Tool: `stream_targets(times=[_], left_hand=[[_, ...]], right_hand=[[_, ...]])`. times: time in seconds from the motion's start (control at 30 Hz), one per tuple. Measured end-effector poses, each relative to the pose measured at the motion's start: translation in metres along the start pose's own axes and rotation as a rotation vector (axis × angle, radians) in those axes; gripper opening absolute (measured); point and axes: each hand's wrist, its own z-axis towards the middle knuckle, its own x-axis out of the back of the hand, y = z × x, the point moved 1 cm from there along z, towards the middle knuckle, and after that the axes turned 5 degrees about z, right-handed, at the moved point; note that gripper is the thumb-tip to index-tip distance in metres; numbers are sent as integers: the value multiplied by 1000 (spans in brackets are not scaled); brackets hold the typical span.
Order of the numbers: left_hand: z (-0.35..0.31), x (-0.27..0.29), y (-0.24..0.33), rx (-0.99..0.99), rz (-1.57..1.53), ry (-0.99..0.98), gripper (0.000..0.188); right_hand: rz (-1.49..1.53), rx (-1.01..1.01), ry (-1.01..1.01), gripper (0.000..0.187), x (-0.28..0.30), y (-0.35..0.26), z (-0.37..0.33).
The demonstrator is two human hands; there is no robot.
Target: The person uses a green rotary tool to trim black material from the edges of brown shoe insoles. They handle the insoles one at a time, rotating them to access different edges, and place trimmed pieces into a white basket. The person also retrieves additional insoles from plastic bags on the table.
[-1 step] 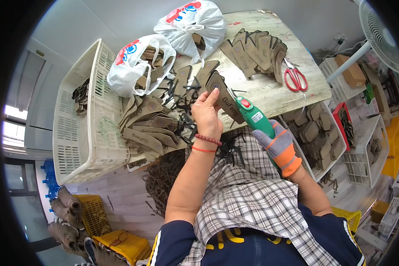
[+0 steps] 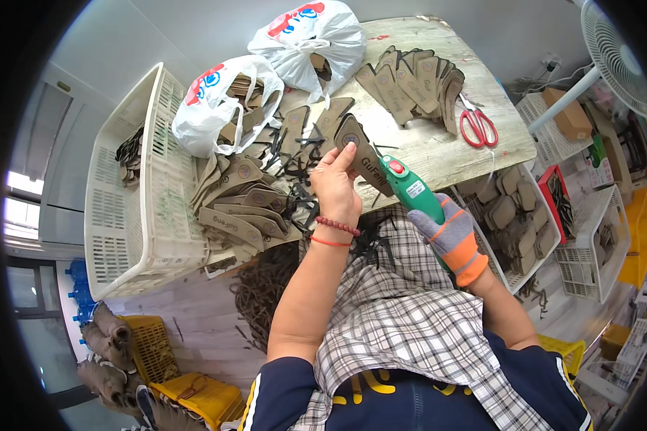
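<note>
My left hand, bare and with two bracelets at its wrist, pinches a brown fabric shoe piece with dark edging, a round emblem and lettering. My right hand, in a grey and orange glove, is wrapped round a green handheld electric cutter with a red button. The cutter's front end is up against the right edge of the shoe piece; its blade is too small to make out. Similar brown pieces lie heaped left of my left hand, with black trimmings among them. Another fanned pile lies farther back.
Red-handled scissors lie at the right of the table. Two white plastic bags of pieces stand at the back left, beside a white crate. A crate of brown pieces stands right of my lap; a fan stands beyond.
The green cutter has shifted very slightly left against the shoe piece. My left hand keeps its hold and place.
</note>
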Motion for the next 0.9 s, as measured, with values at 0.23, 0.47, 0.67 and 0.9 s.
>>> stream_targets(times=[0.23,0.47,0.67,0.9], left_hand=[[-3,3,-15,153,2,-51,12],[-21,0,-21,220,18,-102,10],[-37,2,-24,200,61,-140,8],[-32,10,-17,111,21,-102,7]], right_hand=[[125,-44,2,49,2,-7,-1],[51,-36,35,47,2,-9,-1],[109,-64,17,49,5,-15,-1],[92,-56,6,47,11,-19,-5]])
